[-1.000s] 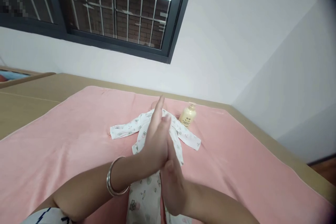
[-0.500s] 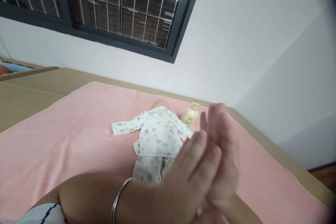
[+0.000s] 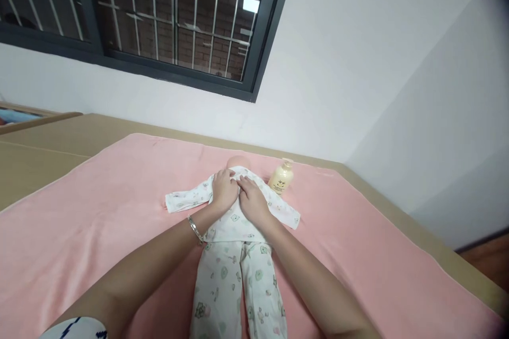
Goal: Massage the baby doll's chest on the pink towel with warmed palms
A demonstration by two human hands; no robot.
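A baby doll lies stretched out on a pink blanket, dressed in a white printed top and matching trousers. Its arms reach out to both sides, and its head is partly visible beyond the top. On the doll's upper body rests my left hand, palm down, with a silver bangle on the wrist. Close beside it, my right hand lies on the other half of the chest, fingers extended. Both hands hide part of the top. A pale yellow pump bottle stands just past the doll's right-side sleeve.
The pink blanket covers most of a tan padded surface. Behind it rises a white wall with a dark-framed, barred window. Another wooden edge with something blue shows at far left.
My hands were pressed together in front of the doll, blurred by motion. Now they have parted and moved forward and down onto the doll's chest. The view has shifted slightly.
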